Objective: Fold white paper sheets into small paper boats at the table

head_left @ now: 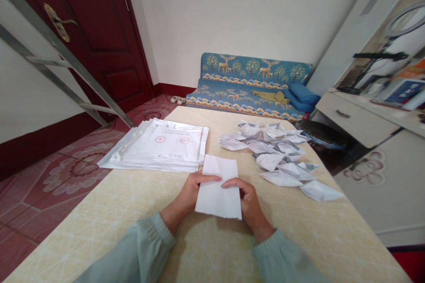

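Note:
A white sheet of paper (219,201), folded into a narrow upright rectangle with creases across it, is held between both hands above the table. My left hand (194,188) grips its left edge, thumb lying on the front face. On the opposite edge, my right hand (248,196) pinches the paper the same way, its thumb close to the left one. The other fingers are mostly hidden behind the sheet. To the right lie several folded paper boats (282,177) in a cluster. A stack of white sheets (172,141), the top one with red stamps, rests to the left.
The table (133,212) has a pale yellow patterned cover. Beyond it stands a blue sofa (226,90) with a deer pattern. A metal ladder (66,62) leans at the left before a dark red door (99,22). A round stool (320,132) and a white cabinet (361,119) are at the right.

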Tool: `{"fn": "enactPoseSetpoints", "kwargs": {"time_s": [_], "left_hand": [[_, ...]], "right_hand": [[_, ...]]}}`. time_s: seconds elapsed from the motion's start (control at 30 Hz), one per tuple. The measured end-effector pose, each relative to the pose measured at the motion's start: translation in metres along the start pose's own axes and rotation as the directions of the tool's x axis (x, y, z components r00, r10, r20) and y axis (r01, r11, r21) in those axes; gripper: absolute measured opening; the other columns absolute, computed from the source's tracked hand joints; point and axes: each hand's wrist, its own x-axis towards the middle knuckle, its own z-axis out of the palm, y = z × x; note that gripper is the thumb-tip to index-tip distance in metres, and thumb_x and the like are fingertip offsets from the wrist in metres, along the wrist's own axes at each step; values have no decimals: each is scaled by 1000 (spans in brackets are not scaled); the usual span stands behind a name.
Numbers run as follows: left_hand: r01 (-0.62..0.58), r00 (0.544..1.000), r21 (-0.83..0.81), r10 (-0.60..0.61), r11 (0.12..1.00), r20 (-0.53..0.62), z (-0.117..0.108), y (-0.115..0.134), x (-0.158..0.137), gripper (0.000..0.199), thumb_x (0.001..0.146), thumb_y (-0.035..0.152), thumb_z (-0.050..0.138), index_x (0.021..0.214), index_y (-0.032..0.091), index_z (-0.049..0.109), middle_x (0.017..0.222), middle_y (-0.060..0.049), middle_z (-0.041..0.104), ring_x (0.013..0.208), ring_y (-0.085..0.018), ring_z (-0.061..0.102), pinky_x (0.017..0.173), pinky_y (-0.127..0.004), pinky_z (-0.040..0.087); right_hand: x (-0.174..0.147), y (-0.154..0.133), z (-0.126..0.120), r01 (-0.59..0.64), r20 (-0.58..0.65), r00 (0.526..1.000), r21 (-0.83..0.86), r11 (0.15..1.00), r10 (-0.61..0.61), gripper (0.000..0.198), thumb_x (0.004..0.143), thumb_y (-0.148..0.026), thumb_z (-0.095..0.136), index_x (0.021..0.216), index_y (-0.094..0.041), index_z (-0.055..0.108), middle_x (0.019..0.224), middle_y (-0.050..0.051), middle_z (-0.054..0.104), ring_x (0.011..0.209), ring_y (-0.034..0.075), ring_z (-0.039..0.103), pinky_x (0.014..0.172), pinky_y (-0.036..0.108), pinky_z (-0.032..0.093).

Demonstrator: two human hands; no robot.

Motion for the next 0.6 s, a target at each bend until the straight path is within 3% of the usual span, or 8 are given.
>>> {"fn": "enactPoseSetpoints", "kwargs": {"time_s": [0.17,0.27,0.43,0.53,0.6], "left_hand": [[-22,998,4,22,1000,-64,-1,10,0,30,60,28,79,88,17,76,95,-9,73,77,-23,68,69,-31,52],[-53,996,94,60,994,-72,-2,11,-1,29,61,26,77,89,17,76,90,-9,74,79,-24,68,71,-32,52],[-72,994,227,89,971,-66,-1,6,0,22,78,33,63,82,16,76,80,-7,74,74,-20,65,71,-28,48],[-67,995,221,83,973,-61,2,5,0,25,81,35,61,80,16,76,73,-5,72,68,-18,63,66,-25,47],[-48,998,185,53,982,-24,3,6,0,23,77,34,66,90,17,75,82,-6,73,74,-19,65,70,-26,47]], "right_hand": [[4,-1,1,84,15,996,36,996,-84,22,69,-24,73,91,-25,73,104,7,62,96,23,60,76,31,49],[7,2,-1,132,-17,991,-11,991,-132,14,73,-31,71,85,-25,75,97,6,63,92,22,60,76,31,49],[10,4,-3,173,-98,979,-83,981,-180,15,79,-31,65,70,-23,74,93,6,64,88,21,59,79,32,47],[11,5,-3,168,-89,980,-96,981,-177,11,79,-29,65,77,-24,75,98,6,63,93,22,59,83,33,46],[11,7,-3,149,-79,985,-88,985,-156,10,74,-28,70,82,-25,75,97,6,62,93,22,59,81,31,46]]}}
